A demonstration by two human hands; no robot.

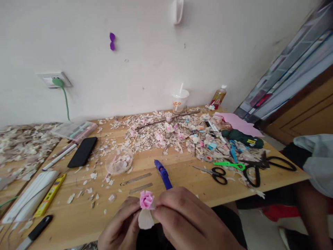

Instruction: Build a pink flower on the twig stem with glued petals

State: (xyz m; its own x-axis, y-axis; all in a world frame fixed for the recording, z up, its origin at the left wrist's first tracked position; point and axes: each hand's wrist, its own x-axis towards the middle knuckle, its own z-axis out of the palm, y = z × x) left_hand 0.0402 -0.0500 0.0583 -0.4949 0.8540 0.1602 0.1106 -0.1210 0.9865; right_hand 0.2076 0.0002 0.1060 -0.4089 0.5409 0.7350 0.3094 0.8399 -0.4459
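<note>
My left hand (pixel 122 227) and my right hand (pixel 187 218) meet at the near edge of the wooden table (pixel 182 173). Both pinch a small pink paper rose (pixel 146 199), with a pale petal (pixel 145 219) hanging under it. A blue glue gun (pixel 163 173) lies on the table just beyond my right hand, its rear part hidden behind that hand. The fingers of both hands are closed round the flower.
A heap of paper scraps and pink flowers (pixel 166 133) covers the far table. Several scissors (pixel 229 170) lie at right. A black phone (pixel 82 151), a clear dish (pixel 119 161), a yellow box (pixel 49 195), a cup (pixel 179 100) and a bottle (pixel 218 96) stand around. Another person's leg and sleeve (pixel 314 163) are at right.
</note>
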